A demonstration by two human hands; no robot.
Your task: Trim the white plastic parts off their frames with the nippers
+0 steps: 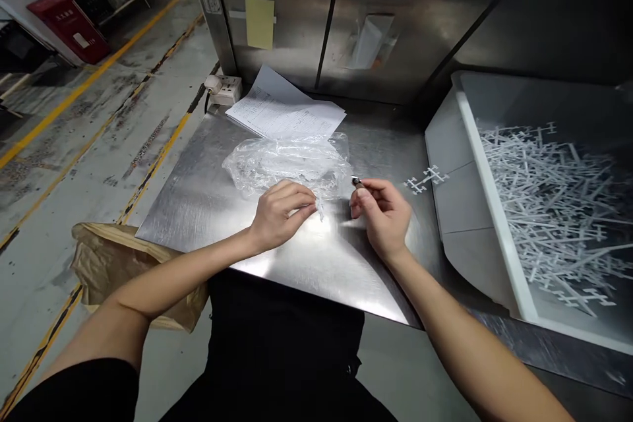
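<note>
My left hand (281,212) rests on the steel table (208,198), fingers pinched on the near edge of a crumpled clear plastic bag (287,161). A hand's width to its right, my right hand (383,211) is closed around a small dark metallic piece (356,180) held at the fingertips just above the table. The bag lies flat beyond both hands, with printed paper sheets (284,112) behind it. What the bag contains cannot be made out.
A white plastic runner piece (426,179) lies on the table right of my right hand. A large white bin (475,145) at right holds several white plastic runners (554,198). A power strip (225,88) sits at the table's back left. A brown paper bag (113,257) hangs off the left edge.
</note>
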